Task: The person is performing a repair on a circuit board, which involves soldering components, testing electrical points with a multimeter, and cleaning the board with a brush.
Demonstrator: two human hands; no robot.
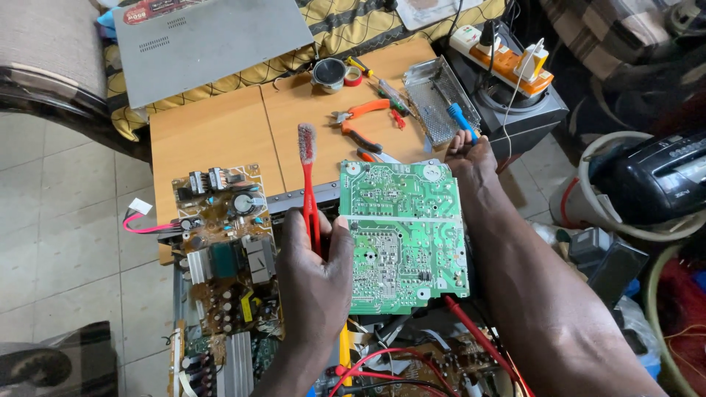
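My left hand (315,268) grips a red toothbrush (309,184), its worn bristles pointing up and away, and its thumb presses the left edge of a green circuit board (401,235). The board is held solder side up above an open device chassis. My right hand (467,158) holds the board's far right corner. A brown component board (224,235) with capacitors and heat sinks lies to the left of my left hand.
A wooden table (220,132) carries orange pliers (360,117), a blue-handled screwdriver (462,121), a perforated metal cover (434,99), tape rolls (353,76) and a grey metal case lid (206,40). Red wires (382,364) lie below. A power strip (507,55) and a speaker sit at right.
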